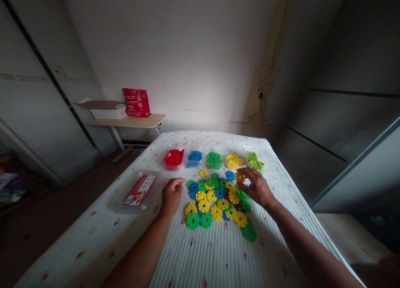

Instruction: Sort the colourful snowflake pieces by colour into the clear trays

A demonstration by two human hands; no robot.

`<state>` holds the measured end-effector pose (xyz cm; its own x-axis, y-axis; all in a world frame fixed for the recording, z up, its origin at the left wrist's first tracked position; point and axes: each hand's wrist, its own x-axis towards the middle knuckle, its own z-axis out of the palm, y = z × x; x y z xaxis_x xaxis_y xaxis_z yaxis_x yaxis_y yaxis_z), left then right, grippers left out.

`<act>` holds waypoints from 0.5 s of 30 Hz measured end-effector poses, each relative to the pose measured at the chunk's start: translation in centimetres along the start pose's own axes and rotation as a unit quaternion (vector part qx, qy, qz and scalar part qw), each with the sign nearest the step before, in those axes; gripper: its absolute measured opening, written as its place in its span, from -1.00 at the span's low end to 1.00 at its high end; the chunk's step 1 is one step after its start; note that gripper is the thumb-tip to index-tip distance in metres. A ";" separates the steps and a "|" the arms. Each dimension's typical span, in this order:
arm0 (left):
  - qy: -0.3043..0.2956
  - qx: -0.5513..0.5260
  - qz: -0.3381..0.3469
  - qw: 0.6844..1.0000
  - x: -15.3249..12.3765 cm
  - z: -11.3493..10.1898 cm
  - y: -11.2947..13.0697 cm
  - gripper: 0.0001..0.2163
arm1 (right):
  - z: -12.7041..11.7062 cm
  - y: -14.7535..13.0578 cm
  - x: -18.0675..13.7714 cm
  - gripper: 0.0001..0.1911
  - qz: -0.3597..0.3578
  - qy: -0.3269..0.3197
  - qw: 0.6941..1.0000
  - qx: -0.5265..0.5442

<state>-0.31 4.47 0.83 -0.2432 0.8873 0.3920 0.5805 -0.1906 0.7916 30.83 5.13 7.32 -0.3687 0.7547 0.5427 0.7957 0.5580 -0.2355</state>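
A loose pile of notched plastic discs in yellow, blue and green [216,212] lies in the middle of the bed-like surface. My right hand [258,187] is at the pile's far right, its thumb and fingers pinching a yellow notched disc [240,176]. Beside that disc lies a blue notched disc [230,176]. To the left of the pile, my left hand [171,196] hovers near a green disc [190,183], index finger stretched out and nothing visible in it. A single yellow disc [203,172] lies just beyond the pile.
Beyond the pile, clear tubs stand in a row, holding red pieces [174,158], blue discs [195,156], green discs [214,159], yellow discs [234,159] and lime-green pieces [255,159]. A labelled clear plastic box [139,191] is at the left. A side table [137,121] stands behind.
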 end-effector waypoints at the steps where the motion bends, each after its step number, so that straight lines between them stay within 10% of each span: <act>1: 0.000 0.000 -0.007 1.000 0.0 0.0 0.0 -0.76 | -0.3 0.5 1.3 -0.61 0.005 0.011 1.000 -0.023; 7: 0.003 -0.007 -0.010 1.000 0.0 0.1 -0.1 -0.76 | 0.0 1.6 6.7 -0.60 0.035 0.050 0.994 -0.093; 15: 0.003 -0.013 0.023 1.000 -0.1 0.4 -0.3 -0.78 | 2.2 1.0 0.4 -0.73 -0.031 0.009 0.997 -0.071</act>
<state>-0.09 4.60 0.36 -0.2200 0.8750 0.4313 0.5716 -0.2426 0.7838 30.39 6.73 5.50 -0.4121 0.7134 0.5668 0.8322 0.5480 -0.0847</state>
